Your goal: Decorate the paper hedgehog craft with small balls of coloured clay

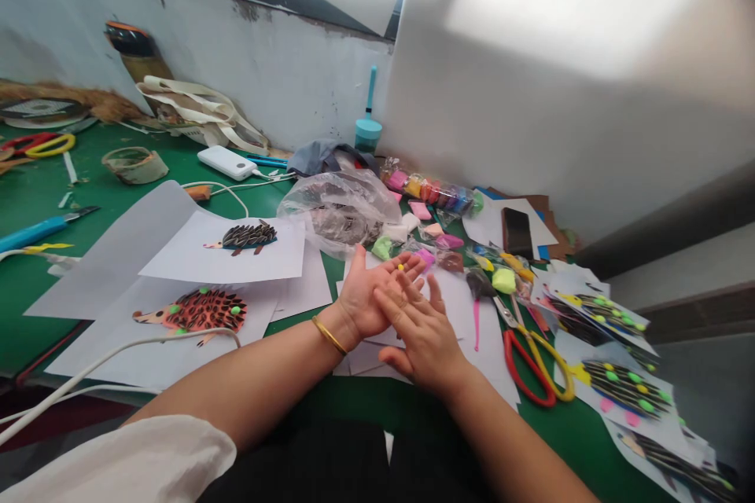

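Palm up over the white papers, my left hand (364, 297) is open with its fingers stretched out. A tiny yellow bit, which looks like modelling clay (401, 267), shows at its fingers. My right hand (429, 342) lies flat across the left palm and fingers, its own fingers spread. Whether anything sits between the two palms is hidden. Just beyond the hands are loose clay pieces: a light green lump (382, 247), a purple one (425, 258) and a wrapped dark one (480, 283). A pink modelling tool (476, 324) rests on paper to the right.
Red-and-yellow scissors (535, 361) lie at right, beside sheets with seed-covered hedgehogs (625, 389). More hedgehog pictures (204, 310) are at left, crossed by a white cable (118, 354). Behind stand a plastic bag (339, 204) and a clay pack (433, 190). A craft knife (41, 232) lies far left.
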Demonstrator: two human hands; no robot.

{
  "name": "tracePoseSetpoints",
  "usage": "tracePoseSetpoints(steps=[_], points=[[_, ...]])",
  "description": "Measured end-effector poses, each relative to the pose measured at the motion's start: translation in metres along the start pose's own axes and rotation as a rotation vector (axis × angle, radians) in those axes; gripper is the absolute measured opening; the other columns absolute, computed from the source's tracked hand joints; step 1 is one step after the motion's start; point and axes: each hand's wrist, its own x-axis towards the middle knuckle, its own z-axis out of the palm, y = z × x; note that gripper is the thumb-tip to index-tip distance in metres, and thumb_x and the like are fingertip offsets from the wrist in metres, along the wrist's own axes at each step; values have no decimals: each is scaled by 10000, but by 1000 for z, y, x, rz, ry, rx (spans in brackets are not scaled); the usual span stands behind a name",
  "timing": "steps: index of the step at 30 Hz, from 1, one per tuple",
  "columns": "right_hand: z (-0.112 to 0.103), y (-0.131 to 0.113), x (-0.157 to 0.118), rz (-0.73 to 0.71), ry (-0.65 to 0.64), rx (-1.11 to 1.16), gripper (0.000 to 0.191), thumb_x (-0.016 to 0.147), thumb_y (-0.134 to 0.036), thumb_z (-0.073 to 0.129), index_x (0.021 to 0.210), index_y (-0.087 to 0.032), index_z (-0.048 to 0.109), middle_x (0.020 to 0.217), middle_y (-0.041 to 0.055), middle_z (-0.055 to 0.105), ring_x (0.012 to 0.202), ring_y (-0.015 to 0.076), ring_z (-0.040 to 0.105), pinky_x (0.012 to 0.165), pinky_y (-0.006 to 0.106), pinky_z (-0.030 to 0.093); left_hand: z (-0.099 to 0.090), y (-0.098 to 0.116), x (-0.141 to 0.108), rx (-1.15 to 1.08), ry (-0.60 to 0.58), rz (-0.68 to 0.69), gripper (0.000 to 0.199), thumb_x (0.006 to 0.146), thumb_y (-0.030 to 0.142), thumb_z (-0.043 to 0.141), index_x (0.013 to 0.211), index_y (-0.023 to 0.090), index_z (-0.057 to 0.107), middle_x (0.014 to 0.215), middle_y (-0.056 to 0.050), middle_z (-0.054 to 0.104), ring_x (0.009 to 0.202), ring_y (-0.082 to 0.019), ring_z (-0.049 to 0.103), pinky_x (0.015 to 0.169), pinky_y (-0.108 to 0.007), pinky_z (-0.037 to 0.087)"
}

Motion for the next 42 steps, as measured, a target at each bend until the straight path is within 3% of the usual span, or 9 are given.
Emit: tracePoseSetpoints(steps=[8, 12, 15, 19, 23, 27, 32, 37, 42], points=[[-1, -1, 2, -7, 7, -3, 685, 1007, -620, 185, 1449, -204, 504, 1332, 75, 669, 1464, 268, 373, 1266, 524, 60, 0, 2, 1, 2, -19, 20, 783, 913, 744, 277, 1264, 95, 541, 1188, -216, 645, 1095, -281, 659, 937, -398, 536], [-2, -2, 2, 9, 63, 29, 590, 1037, -519, 205, 1415, -210, 535, 1280, 54, 702, 1457, 257, 387, 1261, 542, 82, 0, 0, 1, -3, -33, 29, 776, 908, 751, 282, 1240, 107, 560, 1215, -215, 636, 1106, -282, 657, 945, -396, 532], [-2, -2, 3, -63, 28, 23, 614, 1021, -564, 237, 1408, -199, 544, 1327, 57, 674, 1461, 258, 380, 1267, 515, 83, 0, 0, 1, 4, 15, 13, 796, 908, 754, 262, 1237, 92, 559, 1212, -222, 635, 1114, -284, 652, 940, -399, 537], [-2, -2, 2, 22, 78, 8, 563, 1030, -518, 248, 1361, -216, 589, 1298, 49, 692, 1447, 272, 403, 1256, 563, 85, 0, 1, 2, 5, -23, 40, 812, 895, 769, 282, 1237, 87, 561, 1209, -219, 636, 1125, -279, 646, 940, -379, 538], [0, -2, 0, -59, 33, 1, 564, 1013, -550, 290, 1385, -233, 571, 1339, 38, 667, 1457, 267, 386, 1263, 539, 101, 1, 1, 1, 21, 17, 10, 792, 908, 755, 250, 1223, 102, 569, 1206, -220, 636, 1093, -284, 660, 931, -399, 542], [0, -1, 0, 35, 70, -27, 521, 1027, -498, 287, 1375, -242, 580, 1338, 39, 666, 1458, 282, 383, 1256, 579, 63, 1, 1, 1, 30, -13, 37, 774, 911, 749, 274, 1243, 113, 565, 1207, -206, 641, 1096, -268, 660, 933, -373, 537], [-1, -1, 2, -18, 35, -29, 542, 1014, -525, 320, 1387, -220, 566, 1374, 57, 639, 1464, 286, 371, 1257, 574, 70, -3, -2, 3, 50, -6, -15, 822, 908, 752, 269, 1288, 75, 539, 1207, -229, 642, 1133, -295, 644, 974, -401, 510], [-1, -1, 4, 22, 82, -6, 355, 973, -272, 464, 1283, -268, 637, 1291, 11, 697, 1429, 275, 430, 1240, 608, 113, -2, -4, 2, 58, -36, 7, 793, 915, 747, 266, 1284, 99, 535, 1216, -215, 646, 1124, -281, 650, 975, -390, 505], [1, 3, 4, 66, 129, 17, 402, 941, -162, 508, 1279, -333, 643, 1173, -19, 745, 1208, 223, 600, 1192, 528, 278, 0, -9, 0, 103, -16, -65, 782, 923, 736, 248, 1239, 89, 554, 1130, -205, 665, 1048, -267, 675, 958, -363, 511]])
